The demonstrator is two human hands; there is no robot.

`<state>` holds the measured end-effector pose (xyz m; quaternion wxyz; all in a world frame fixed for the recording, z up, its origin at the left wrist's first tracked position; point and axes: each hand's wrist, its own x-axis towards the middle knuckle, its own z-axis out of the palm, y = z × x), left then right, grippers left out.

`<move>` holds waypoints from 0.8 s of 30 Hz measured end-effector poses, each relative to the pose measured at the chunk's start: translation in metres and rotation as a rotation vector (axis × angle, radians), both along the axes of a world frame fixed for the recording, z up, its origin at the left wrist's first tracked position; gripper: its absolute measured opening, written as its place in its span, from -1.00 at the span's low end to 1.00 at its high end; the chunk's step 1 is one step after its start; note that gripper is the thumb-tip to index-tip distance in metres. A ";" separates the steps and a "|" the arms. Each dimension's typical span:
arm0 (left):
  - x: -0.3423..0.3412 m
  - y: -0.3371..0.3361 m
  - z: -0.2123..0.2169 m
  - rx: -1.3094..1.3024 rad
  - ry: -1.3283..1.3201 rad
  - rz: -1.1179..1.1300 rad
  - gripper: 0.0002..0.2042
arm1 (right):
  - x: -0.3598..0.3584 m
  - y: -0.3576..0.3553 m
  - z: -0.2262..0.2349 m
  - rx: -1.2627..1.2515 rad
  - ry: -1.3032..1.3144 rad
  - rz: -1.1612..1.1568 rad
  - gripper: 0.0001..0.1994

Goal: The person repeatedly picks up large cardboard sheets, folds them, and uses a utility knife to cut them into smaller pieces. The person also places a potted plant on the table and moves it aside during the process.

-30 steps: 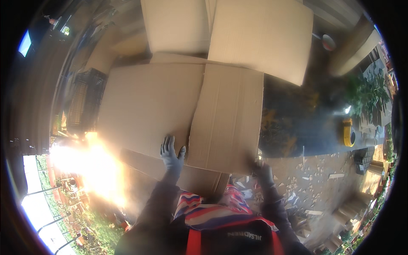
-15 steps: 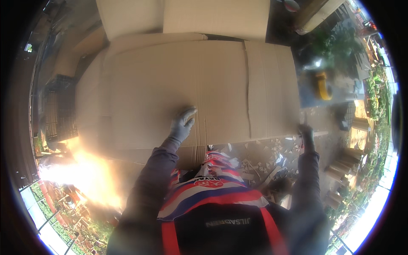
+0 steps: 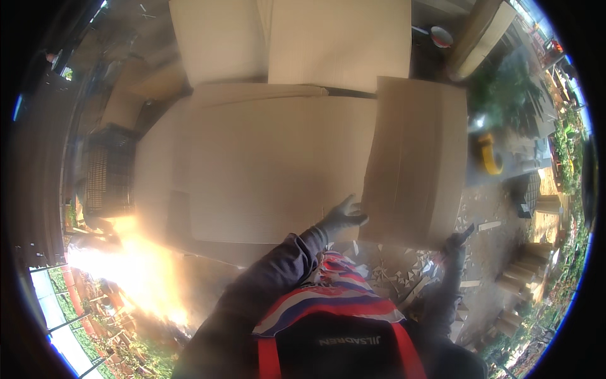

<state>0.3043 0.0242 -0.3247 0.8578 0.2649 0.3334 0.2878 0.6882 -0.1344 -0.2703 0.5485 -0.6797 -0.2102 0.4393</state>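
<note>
The gloved left hand [image 3: 341, 216] lies flat and open on the cardboard sheet [image 3: 413, 161], which rests over stacked cardboard. The right hand [image 3: 453, 245] pinches the sheet's near corner around a dark tool. With only that corner held, the sheet may slide or buckle onto the scraps [image 3: 394, 275].

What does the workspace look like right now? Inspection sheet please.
Surface: large flat cardboard sheet spread on the ground, pale panels beyond it.
Job's things: narrower cardboard sheet lying at the right, its near edge at the hands.
Clutter: cardboard scraps on the ground by the person's chest.
Hands: gloved left hand flat on the cardboard seam; gloved right hand grips a small dark tool, kind unclear.
Cables: nothing seen.
Surroundings: yellow container, potted plant, dark wicker crate, glare at lower left.
</note>
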 end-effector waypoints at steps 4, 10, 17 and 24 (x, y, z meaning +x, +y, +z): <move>-0.001 0.011 -0.013 0.149 0.132 0.227 -0.45 | -0.053 0.039 0.011 -0.040 0.043 0.129 -0.71; -0.149 0.145 0.021 0.531 0.386 1.106 -0.77 | -0.138 0.102 0.033 -0.169 0.022 0.366 -0.65; -0.412 0.341 0.098 0.888 1.078 1.020 -0.73 | -0.228 0.043 0.002 -0.406 -0.491 0.609 -0.60; -0.481 0.469 0.058 1.161 1.559 0.665 -0.74 | -0.288 -0.018 -0.022 -0.583 -0.450 0.425 -0.80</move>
